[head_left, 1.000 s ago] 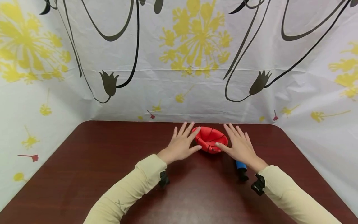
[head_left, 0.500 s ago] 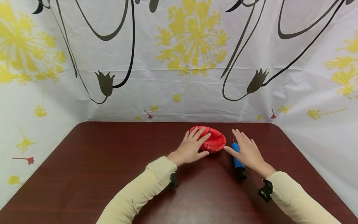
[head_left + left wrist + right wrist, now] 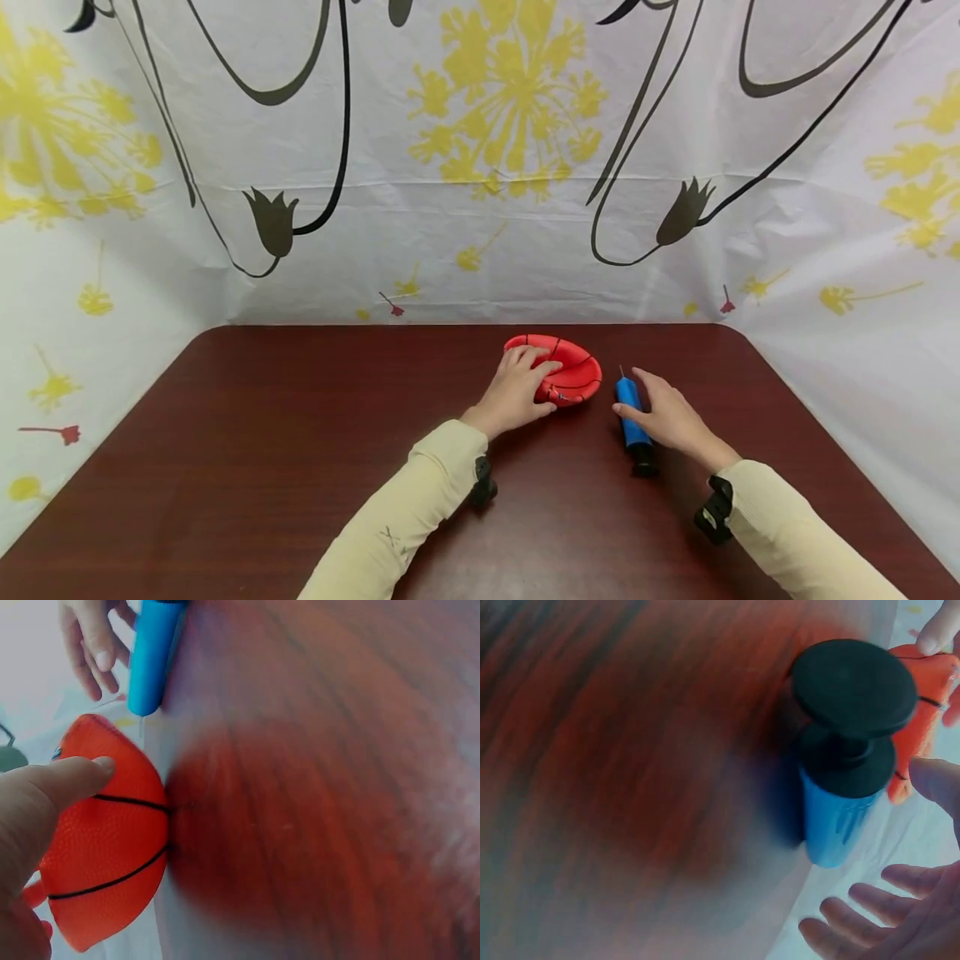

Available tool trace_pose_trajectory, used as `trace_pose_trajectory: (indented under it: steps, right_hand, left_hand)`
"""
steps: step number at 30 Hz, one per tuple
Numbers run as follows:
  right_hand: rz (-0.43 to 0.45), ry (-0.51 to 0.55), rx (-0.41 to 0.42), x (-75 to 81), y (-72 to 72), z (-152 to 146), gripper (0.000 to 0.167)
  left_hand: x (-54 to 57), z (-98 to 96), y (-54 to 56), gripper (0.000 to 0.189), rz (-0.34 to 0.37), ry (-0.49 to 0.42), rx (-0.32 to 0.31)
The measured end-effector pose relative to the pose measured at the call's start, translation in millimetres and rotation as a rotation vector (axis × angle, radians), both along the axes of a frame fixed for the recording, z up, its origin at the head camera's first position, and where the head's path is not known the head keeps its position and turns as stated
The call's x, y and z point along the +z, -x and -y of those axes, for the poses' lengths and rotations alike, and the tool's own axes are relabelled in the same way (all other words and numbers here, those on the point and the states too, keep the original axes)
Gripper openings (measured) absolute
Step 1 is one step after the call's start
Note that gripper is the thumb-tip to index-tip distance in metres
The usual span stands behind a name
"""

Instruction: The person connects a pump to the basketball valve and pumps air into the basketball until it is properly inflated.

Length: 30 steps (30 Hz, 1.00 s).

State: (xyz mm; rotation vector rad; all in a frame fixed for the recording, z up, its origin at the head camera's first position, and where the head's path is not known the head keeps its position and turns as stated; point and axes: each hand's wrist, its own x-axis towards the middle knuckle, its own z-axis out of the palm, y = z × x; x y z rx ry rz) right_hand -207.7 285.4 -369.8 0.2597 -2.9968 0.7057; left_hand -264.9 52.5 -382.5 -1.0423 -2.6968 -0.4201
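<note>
A red, caved-in ball with black lines [image 3: 576, 385] lies near the table's far edge, its hollow facing up. My left hand [image 3: 512, 392] holds its near left side, fingers bent into the hollow and thumb along the outside; the fingertips are partly hidden in the left wrist view, where the ball [image 3: 112, 847] shows its outer side. To the ball's right lies a blue hand pump [image 3: 628, 400] with a thin needle at its far end and a black handle [image 3: 855, 686] at the near end. My right hand [image 3: 671, 417] hovers at the pump's right, fingers spread and loosely bent, apart from it.
The dark brown table [image 3: 262, 450] has rounded far corners. Behind it and on both sides hangs a white sheet [image 3: 420, 225] with yellow flowers and dark vines. A black wrist camera [image 3: 716, 510] sits on the right wrist, another [image 3: 482, 483] on the left.
My left hand has moved right over the ball, and its fingers have bent onto it. My right hand has moved from beside the ball rightward to the pump. Ball and pump stay put.
</note>
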Motion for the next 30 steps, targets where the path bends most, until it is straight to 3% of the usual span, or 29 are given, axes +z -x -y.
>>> trace_pose_trajectory:
  steps: [5, 14, 24, 30]
  right_hand:
    - [0.008, 0.028, -0.001, -8.9, 4.7, -5.9, 0.071]
    - [0.034, 0.054, -0.029, -15.3, 13.6, -12.5, 0.07]
    - [0.175, 0.083, -0.069, -14.1, 19.9, -10.4, 0.073]
    - [0.28, 0.165, -0.098, -15.7, 23.3, -13.4, 0.075]
  left_hand:
    - [-2.2, -3.0, 0.1, 0.05, -0.043, -0.01, 0.002]
    - [-1.8, -3.2, 4.6, 0.032, -0.025, 0.019, 0.009]
    - [-3.5, -1.9, 11.8, 0.028, 0.048, -0.041, -0.005]
    - [-5.1, 2.6, 13.8, 0.024, 0.07, -0.047, -0.009]
